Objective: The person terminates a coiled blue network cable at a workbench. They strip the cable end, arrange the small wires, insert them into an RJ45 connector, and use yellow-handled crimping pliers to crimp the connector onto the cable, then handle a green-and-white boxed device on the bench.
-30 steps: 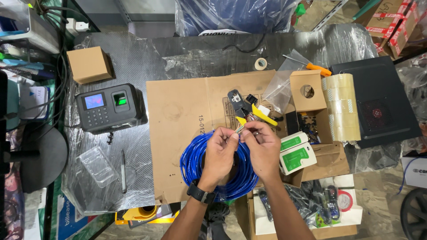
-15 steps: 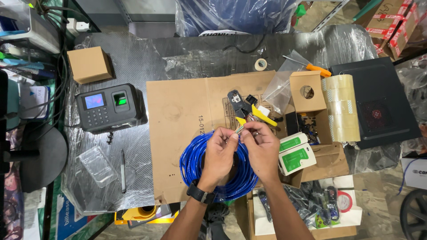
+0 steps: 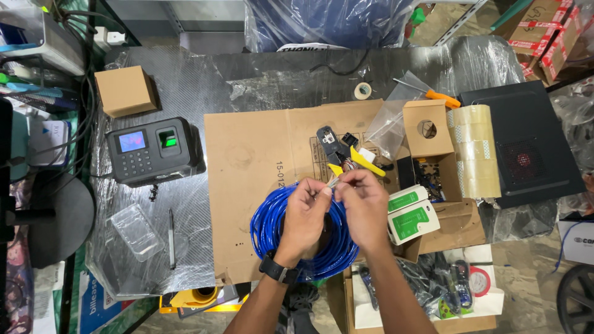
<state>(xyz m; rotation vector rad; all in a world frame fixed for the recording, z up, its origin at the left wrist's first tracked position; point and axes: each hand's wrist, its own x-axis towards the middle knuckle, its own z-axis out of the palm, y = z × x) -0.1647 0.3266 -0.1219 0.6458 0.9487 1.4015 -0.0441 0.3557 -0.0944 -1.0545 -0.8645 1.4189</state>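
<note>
Little has changed over the last second: both hands stay together at the centre of the frame, above the blue cable coil (image 3: 303,232) on the cardboard sheet (image 3: 260,154). The left hand (image 3: 304,213) and right hand (image 3: 365,207) each pinch the cable end (image 3: 335,182) between fingertips, held just below the yellow-handled crimper (image 3: 340,154). The fine work on the wire tip looks ongoing, not finished. Green testers (image 3: 411,216) lie just right.

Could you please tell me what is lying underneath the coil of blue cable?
The coil of blue cable lies on a flattened sheet of brown cardboard. Both hands, left hand and right hand, cover its middle, so anything there is hidden.
</note>
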